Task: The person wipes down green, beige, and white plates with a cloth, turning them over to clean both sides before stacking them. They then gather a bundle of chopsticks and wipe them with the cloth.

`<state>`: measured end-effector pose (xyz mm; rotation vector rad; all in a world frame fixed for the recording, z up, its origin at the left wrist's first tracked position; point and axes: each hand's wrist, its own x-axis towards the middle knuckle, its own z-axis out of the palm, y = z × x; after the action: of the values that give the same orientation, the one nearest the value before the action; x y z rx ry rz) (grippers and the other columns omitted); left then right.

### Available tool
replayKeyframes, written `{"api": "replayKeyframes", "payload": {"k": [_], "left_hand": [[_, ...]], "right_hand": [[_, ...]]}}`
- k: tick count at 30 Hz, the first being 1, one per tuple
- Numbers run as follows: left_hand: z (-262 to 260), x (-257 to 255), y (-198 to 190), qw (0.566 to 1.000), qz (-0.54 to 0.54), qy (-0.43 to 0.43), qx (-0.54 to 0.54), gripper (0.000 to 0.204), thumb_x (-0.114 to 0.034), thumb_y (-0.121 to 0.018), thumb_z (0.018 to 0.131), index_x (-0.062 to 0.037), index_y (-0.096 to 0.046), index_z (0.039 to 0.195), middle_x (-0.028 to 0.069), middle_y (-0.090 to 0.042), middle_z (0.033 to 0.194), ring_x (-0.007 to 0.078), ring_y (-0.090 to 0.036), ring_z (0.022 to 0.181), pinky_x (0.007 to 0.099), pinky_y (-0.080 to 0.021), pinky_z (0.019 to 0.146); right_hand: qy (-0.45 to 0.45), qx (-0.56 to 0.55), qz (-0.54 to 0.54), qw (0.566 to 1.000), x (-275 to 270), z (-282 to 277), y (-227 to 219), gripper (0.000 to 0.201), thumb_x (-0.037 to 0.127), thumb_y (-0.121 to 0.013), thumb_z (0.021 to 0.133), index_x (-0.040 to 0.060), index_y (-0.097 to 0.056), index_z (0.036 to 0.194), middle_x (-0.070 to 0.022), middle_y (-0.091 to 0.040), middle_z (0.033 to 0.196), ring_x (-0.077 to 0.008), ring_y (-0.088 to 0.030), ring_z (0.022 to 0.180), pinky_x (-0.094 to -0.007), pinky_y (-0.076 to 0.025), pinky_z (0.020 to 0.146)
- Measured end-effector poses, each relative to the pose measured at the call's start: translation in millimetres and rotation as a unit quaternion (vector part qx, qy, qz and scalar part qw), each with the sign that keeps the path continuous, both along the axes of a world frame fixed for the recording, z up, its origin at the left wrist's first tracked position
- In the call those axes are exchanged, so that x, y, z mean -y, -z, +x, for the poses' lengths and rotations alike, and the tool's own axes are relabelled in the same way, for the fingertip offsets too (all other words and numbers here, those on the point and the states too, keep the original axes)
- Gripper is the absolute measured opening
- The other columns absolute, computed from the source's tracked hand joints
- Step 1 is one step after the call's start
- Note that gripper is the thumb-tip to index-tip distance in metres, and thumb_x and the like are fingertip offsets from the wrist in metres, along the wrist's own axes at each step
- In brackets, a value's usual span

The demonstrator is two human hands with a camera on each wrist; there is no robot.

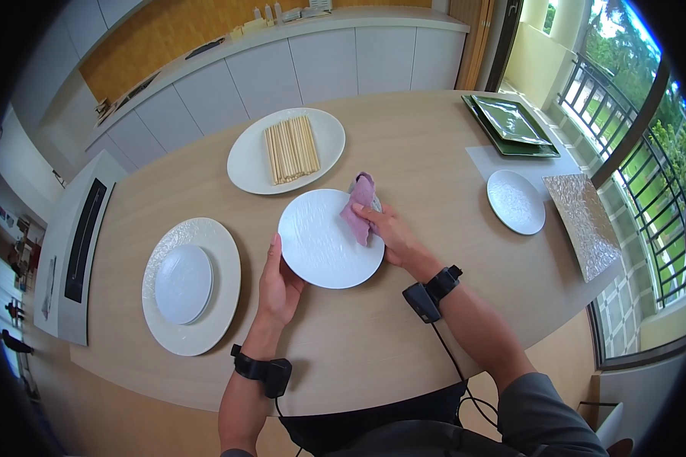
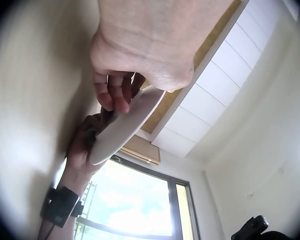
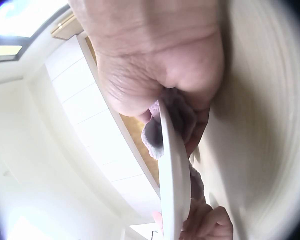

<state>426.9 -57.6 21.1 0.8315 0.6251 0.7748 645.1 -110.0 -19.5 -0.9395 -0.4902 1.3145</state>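
A round white plate [image 1: 324,240] is held above the wooden table, its textured face up. My left hand [image 1: 282,283] grips the plate's left edge, thumb along the rim and fingers underneath. At the opposite edge, my right hand [image 1: 392,234] pinches the rim through a folded purple cloth [image 1: 363,204]. The right wrist view shows the cloth [image 3: 153,140] wrapped over both sides of the plate [image 3: 173,190]. From the left wrist, the plate [image 2: 127,127] appears nearly edge-on, with left fingers curled beneath it.
Beyond the plate, an oval dish [image 1: 245,164] carries many pale sticks [image 1: 292,150]. To the left, a small white plate [image 1: 184,284] sits on a larger cream plate [image 1: 225,305]. Stacked green square plates [image 1: 511,119], a small white plate [image 1: 516,202] and a silvery rectangular tray [image 1: 584,222] lie right.
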Motion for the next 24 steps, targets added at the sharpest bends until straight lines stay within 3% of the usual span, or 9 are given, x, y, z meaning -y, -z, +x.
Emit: {"api": "replayKeyframes", "payload": {"k": [2, 4, 7, 14, 17, 19, 24], "left_hand": [[-2, -3, 7, 1.000, 0.021, 0.008, 0.011, 0.055, -0.051, -0.042, 0.105, -0.0079, -0.049, 0.138, 0.0085, -0.064, 0.125, 0.0182, -0.068, 0.101, 0.0321, -0.055, 0.086], [-8, -8, 13, 0.989, 0.077, 0.124, 0.008, 0.054, -0.046, -0.043, 0.106, -0.0046, -0.047, 0.140, 0.0111, -0.063, 0.126, 0.0210, -0.068, 0.102, 0.0352, -0.056, 0.087], [-5, -3, 11, 0.984, 0.125, 0.127, -0.013, 0.048, -0.037, -0.041, 0.108, -0.0008, -0.046, 0.139, 0.0144, -0.063, 0.127, 0.0257, -0.068, 0.106, 0.0414, -0.058, 0.088], [-5, 0, 6, 0.989, 0.095, 0.115, 0.008, 0.047, -0.037, -0.043, 0.108, 0.0016, -0.051, 0.134, 0.0132, -0.067, 0.118, 0.0245, -0.070, 0.101, 0.0383, -0.057, 0.088], [-9, -6, 8, 0.989, 0.093, 0.112, -0.003, 0.046, -0.040, -0.041, 0.108, -0.0002, -0.056, 0.125, 0.0112, -0.069, 0.104, 0.0216, -0.070, 0.088, 0.0358, -0.056, 0.081], [-11, -10, 10, 0.994, 0.074, 0.079, -0.011, 0.046, -0.044, -0.041, 0.107, -0.0030, -0.059, 0.116, 0.0087, -0.068, 0.091, 0.0181, -0.065, 0.075, 0.0319, -0.053, 0.069], [-12, -10, 2, 0.999, 0.015, 0.047, -0.002, 0.043, -0.047, -0.044, 0.105, -0.0078, -0.059, 0.115, 0.0032, -0.066, 0.090, 0.0143, -0.060, 0.071, 0.0289, -0.047, 0.060]], "right_hand": [[0.054, -0.030, 0.004, 0.998, -1, -1, 1, 0.039, 0.024, -0.062, 0.099, 0.0000, -0.053, 0.129, -0.0091, -0.063, 0.118, -0.0194, -0.062, 0.107, -0.0372, -0.054, 0.090], [0.070, -0.044, 0.017, 0.996, -4, 2, 4, 0.037, 0.023, -0.061, 0.100, 0.0008, -0.053, 0.129, -0.0087, -0.062, 0.118, -0.0194, -0.061, 0.107, -0.0372, -0.053, 0.092], [0.086, -0.062, 0.030, 0.994, -4, 4, 7, 0.035, 0.022, -0.060, 0.100, 0.0020, -0.053, 0.129, -0.0081, -0.062, 0.119, -0.0192, -0.059, 0.109, -0.0371, -0.052, 0.094], [0.080, -0.060, 0.022, 0.995, -4, 3, 6, 0.036, 0.022, -0.061, 0.100, -0.0005, -0.054, 0.127, -0.0089, -0.062, 0.119, -0.0196, -0.061, 0.107, -0.0370, -0.051, 0.094], [0.064, -0.055, 0.022, 0.996, -3, 3, 4, 0.036, 0.022, -0.062, 0.099, -0.0013, -0.054, 0.125, -0.0095, -0.063, 0.118, -0.0196, -0.061, 0.107, -0.0377, -0.053, 0.093], [0.061, -0.054, 0.011, 0.997, -2, 1, 3, 0.035, 0.022, -0.062, 0.099, -0.0016, -0.054, 0.124, -0.0103, -0.064, 0.115, -0.0196, -0.065, 0.102, -0.0369, -0.056, 0.089], [0.021, -0.038, 0.006, 0.999, 1, 1, -1, 0.036, 0.023, -0.064, 0.098, -0.0023, -0.054, 0.121, -0.0117, -0.066, 0.110, -0.0198, -0.069, 0.093, -0.0360, -0.061, 0.081]]}}
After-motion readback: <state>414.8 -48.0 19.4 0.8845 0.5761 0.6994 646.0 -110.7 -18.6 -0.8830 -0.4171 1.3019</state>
